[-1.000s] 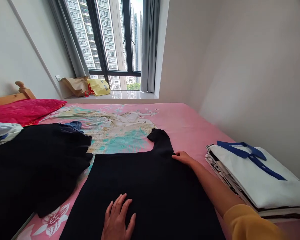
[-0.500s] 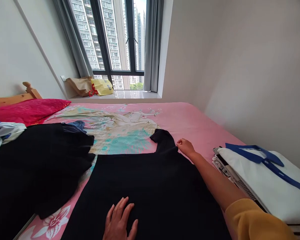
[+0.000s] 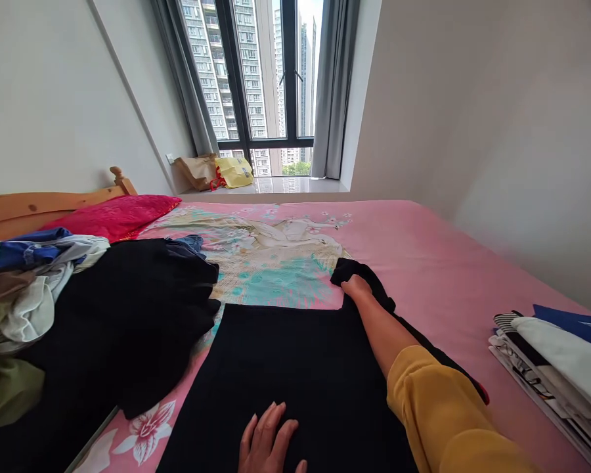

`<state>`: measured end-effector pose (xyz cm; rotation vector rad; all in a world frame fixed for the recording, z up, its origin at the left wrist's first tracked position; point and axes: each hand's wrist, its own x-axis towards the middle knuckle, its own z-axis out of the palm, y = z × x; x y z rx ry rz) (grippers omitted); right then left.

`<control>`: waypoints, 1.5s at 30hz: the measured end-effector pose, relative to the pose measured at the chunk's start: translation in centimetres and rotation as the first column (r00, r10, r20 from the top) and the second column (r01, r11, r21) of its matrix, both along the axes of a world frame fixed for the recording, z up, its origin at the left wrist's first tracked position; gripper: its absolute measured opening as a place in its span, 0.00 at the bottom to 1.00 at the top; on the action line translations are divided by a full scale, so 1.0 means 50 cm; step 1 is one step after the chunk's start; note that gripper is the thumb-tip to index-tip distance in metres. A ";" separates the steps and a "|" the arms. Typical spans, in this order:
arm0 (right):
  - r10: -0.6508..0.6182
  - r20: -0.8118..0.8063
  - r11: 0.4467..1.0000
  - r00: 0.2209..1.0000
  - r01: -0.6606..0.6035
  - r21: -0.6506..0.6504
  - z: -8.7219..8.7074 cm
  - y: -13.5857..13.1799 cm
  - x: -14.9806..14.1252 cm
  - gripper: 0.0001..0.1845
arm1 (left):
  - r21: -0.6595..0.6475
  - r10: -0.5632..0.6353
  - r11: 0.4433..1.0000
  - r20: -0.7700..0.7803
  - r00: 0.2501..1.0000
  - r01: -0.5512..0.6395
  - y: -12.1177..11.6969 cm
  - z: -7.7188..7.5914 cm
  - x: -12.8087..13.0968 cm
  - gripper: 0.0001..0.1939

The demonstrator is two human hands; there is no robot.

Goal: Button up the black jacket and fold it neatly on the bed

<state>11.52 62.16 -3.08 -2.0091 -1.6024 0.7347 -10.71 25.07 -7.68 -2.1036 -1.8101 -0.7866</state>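
Note:
A black garment (image 3: 285,368) lies spread flat on the pink bed (image 3: 423,263) in front of me. My left hand (image 3: 268,447) rests flat on its near part, fingers stretched out. My right hand (image 3: 355,287), arm in a yellow sleeve, is closed on the garment's short sleeve (image 3: 362,276) at the far right corner and has lifted it inward over the body. The fingers are mostly hidden in the black cloth.
A second black garment (image 3: 128,315) and a heap of loose clothes (image 3: 24,289) lie at the left by a red pillow (image 3: 113,213). A stack of folded clothes (image 3: 556,355) sits at the right edge. Paper bags (image 3: 217,172) stand on the windowsill.
My right hand has taken hold of the sleeve and drawn it left over the garment. The view has turned left, so the folded stack has slid toward the right edge.

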 end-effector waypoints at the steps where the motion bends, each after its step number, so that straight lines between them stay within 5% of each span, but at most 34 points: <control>1: -0.012 0.017 1.000 1.000 0.012 0.013 0.003 0.000 0.001 0.23 | -0.001 0.000 1.000 0.000 1.000 0.000 0.000 0.000 0.000 0.21; 7: 0.105 -0.005 0.980 0.994 -0.103 0.172 0.030 -0.011 -0.018 0.27 | -0.022 -0.003 1.000 0.008 1.000 0.003 -0.003 0.009 0.003 0.20; 11: 0.249 -0.033 0.961 0.968 -0.243 0.131 0.021 -0.033 -0.059 0.39 | -0.014 -0.011 1.000 0.021 1.000 0.012 -0.004 0.016 0.004 0.19; 14: 0.260 -0.053 0.957 0.964 -0.250 0.146 0.023 -0.046 -0.059 0.36 | -0.038 -0.014 0.999 0.009 1.000 0.015 -0.005 0.023 0.000 0.19; 19: 0.117 -0.043 0.982 0.992 -0.109 0.156 0.043 -0.091 0.088 0.28 | -0.114 -0.098 0.990 -0.084 0.992 0.088 -0.006 0.037 -0.016 0.20; 25: 0.113 -0.029 0.991 0.993 -0.115 -0.073 0.016 -0.207 0.266 0.12 | -0.151 -0.100 0.985 -0.076 0.992 0.088 -0.006 0.044 -0.016 0.20; 28: 0.160 -0.037 0.983 0.986 -0.163 -0.088 0.013 -0.229 0.275 0.07 | -0.158 -0.093 0.984 -0.065 0.994 0.082 -0.006 0.045 -0.014 0.20; 33: 0.125 0.004 0.985 0.992 -0.125 0.122 0.029 -0.208 0.264 0.09 | -0.156 -0.092 0.984 -0.066 0.994 0.081 -0.006 0.046 -0.014 0.20; 36: 0.058 -0.017 0.979 0.998 -0.053 0.195 0.009 -0.193 0.261 0.09 | -0.176 -0.084 0.982 -0.058 0.995 0.072 -0.007 0.050 -0.011 0.20; 40: -0.007 -0.114 0.991 0.993 0.022 0.129 -0.027 -0.172 0.259 0.11 | -0.180 -0.080 0.981 -0.053 0.995 0.069 -0.008 0.052 -0.006 0.20; 45: -0.067 -0.370 0.991 0.926 0.106 0.085 -0.023 -0.195 0.302 0.20 | -0.190 -0.075 0.980 -0.037 0.996 0.067 -0.004 0.052 -0.001 0.19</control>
